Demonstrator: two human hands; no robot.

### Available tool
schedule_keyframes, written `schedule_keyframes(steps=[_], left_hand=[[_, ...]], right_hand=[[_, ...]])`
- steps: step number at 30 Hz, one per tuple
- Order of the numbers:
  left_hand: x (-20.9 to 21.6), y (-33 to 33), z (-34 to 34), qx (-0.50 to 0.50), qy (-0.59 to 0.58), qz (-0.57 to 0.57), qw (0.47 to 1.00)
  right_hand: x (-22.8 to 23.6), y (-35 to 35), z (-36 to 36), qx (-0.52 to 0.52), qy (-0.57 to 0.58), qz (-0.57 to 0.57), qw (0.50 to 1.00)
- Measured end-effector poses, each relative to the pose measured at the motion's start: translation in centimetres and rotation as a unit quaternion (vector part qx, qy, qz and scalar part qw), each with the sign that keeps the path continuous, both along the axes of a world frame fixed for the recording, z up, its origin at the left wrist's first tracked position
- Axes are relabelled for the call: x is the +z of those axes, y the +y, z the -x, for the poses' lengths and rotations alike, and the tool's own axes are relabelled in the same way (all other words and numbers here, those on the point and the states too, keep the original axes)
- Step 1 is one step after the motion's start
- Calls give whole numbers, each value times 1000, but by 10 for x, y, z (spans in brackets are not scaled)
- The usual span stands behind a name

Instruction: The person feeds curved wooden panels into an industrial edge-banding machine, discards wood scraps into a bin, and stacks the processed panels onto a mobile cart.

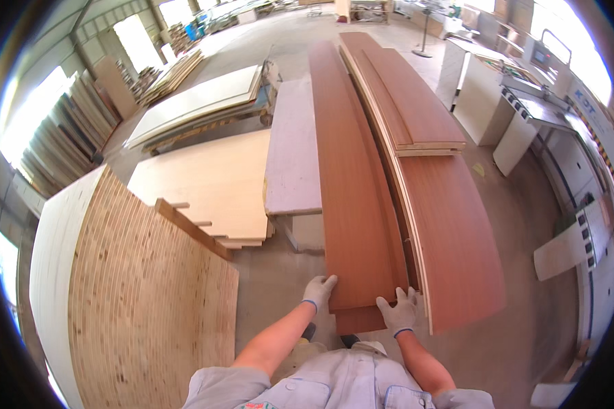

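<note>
Workshop floor [273,276], grey, under everything. Near end: both hands gloved, left hand [320,292] at the left near corner of a long reddish-brown panel [355,204], right hand [400,311] at its right near corner; neither is clearly nearer. Left fingers half curled at the long edge; right fingers spread, thumb apart, around the corner. Whether either has the board pinched: cannot tell, undersides hidden. Key relation, as judged: the panel's long axis runs straight away from the body, starting between the hands, so nearly all its length, and probably most of its weight, lies beyond the grip; a pull would act along that axis, a lift on the near end only. Lower panel [359,321] shows as a strip projecting past the upper one's near edge. To the right, across a narrow dark gap, a brown panel stack [450,238] runs roughly parallel, shorter boards [423,116] on its far part. To the left, well apart, a striped wooden stack [143,273]. Farther on, a pale grey table [293,150], its right edge alongside the panel's left edge; contact or support not readable. Beyond the table's left edge, pale boards [211,184]; past those, white sheets [205,95] on a low cart.
</note>
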State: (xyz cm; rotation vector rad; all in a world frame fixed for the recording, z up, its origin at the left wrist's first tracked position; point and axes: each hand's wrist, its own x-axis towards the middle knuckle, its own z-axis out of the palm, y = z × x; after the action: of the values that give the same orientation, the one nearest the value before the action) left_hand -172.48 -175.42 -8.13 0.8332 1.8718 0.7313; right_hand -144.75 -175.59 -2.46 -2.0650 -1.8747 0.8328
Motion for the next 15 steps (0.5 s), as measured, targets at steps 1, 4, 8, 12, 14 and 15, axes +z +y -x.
schedule_keyframes(steps=[1,4,8,12,14,15], left_hand=[[-8,6,10,2,-52,-20,998],[-22,24,38,-18,-86,-15,996],[-40,37,108,79,-80,-48,993],[-27,21,115,54,2,-39,998],[-29,1,113,54,23,-52,997],[-24,-2,81,25,32,-72,997]], right_hand=[[-2,-2,6,-22,7,4,1000],[0,-26,36,-84,32,29,996],[-18,-59,97,-18,-36,-49,998],[-27,-83,124,-184,167,-94,964],[-26,-105,143,-440,446,46,778],[-81,-127,121,-376,547,6,748]])
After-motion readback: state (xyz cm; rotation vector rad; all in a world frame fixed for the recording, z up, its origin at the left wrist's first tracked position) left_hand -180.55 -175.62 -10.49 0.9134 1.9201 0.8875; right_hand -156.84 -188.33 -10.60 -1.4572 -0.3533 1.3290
